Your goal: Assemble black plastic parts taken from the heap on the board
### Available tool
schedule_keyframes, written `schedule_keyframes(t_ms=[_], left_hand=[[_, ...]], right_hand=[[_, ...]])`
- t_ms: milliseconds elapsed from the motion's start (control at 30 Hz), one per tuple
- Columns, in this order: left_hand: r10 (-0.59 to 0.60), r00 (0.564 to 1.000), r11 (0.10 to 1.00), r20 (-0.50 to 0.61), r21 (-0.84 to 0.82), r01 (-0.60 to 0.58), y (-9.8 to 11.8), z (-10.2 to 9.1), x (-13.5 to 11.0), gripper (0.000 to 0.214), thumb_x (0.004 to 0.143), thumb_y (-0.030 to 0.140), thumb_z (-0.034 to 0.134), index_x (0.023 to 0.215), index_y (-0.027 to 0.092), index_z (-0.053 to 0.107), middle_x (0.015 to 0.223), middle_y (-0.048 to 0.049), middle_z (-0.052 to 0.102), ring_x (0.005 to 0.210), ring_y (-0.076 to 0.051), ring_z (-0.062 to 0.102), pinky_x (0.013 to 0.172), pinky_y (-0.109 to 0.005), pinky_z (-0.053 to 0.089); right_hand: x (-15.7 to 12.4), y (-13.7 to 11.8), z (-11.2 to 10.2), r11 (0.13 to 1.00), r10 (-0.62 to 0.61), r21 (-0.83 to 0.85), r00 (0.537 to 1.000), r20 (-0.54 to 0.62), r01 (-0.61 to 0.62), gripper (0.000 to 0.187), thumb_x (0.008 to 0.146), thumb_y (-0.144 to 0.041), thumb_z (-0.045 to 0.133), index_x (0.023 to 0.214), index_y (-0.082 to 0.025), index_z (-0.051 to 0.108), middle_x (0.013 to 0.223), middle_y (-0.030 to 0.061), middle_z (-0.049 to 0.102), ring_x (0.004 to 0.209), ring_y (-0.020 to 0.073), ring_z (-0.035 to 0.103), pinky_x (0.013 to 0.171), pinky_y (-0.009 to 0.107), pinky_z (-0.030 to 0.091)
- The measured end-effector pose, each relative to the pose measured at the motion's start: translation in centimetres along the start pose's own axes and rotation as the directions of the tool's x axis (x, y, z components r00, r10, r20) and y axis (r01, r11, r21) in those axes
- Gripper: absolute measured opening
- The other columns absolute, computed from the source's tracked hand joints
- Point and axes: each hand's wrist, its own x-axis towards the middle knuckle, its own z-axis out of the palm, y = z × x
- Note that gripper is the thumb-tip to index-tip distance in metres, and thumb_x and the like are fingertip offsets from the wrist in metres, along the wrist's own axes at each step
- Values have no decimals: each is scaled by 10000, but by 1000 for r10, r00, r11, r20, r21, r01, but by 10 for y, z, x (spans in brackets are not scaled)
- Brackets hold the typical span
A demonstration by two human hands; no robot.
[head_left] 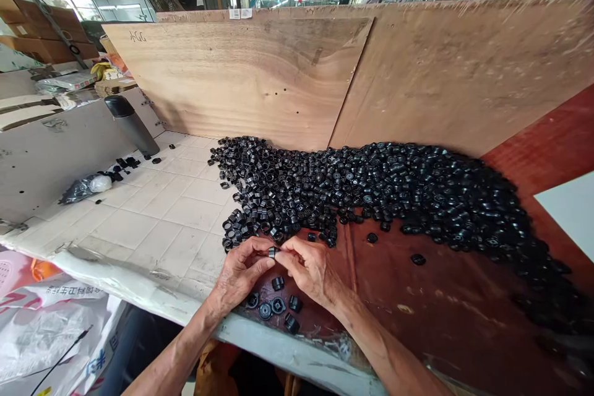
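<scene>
My left hand (240, 273) and my right hand (310, 269) meet near the front edge of the table, fingertips pinched together on one small black plastic cap (273, 252). Just beneath the hands lie several loose black caps (277, 304) on the red-brown board (440, 297). Directly beyond my fingers spreads a big heap of the same black caps (371, 189), running from the table's middle out to the right.
Tall plywood panels (260, 80) wall the back of the table. A dark flask (132, 125) stands at the left on the white tiled surface (153, 210), with a small plastic bag (86, 186) and a few stray caps near it. Printed sacks (46, 328) lie at lower left.
</scene>
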Motion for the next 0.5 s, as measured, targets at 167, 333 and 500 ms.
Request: schedule_keyframes(t_ms=[167,333,500], left_hand=[[-19,1000,999,6,-40,19,2,1,0,189,885,344,809,998,198,767,1002,-53,741,917,-191,704,873,-309,584],[-52,999,994,14,-100,53,3,0,-1,186,871,333,826,992,201,777,1008,-44,743,914,-177,702,875,-290,576],[-83,996,988,17,-129,85,3,1,0,188,860,322,842,992,209,770,983,-25,738,866,-162,699,834,-275,585]], right_hand=[[0,-1,0,999,-42,7,999,0,42,76,936,-254,618,897,-212,668,762,11,670,666,162,627,635,259,489],[-1,1,2,999,-38,12,999,-3,38,77,942,-254,623,965,-213,684,772,11,677,659,161,629,632,262,500],[-2,0,2,998,3,63,1000,-10,-3,44,916,-240,623,917,-218,661,738,-2,663,636,154,614,612,251,494]])
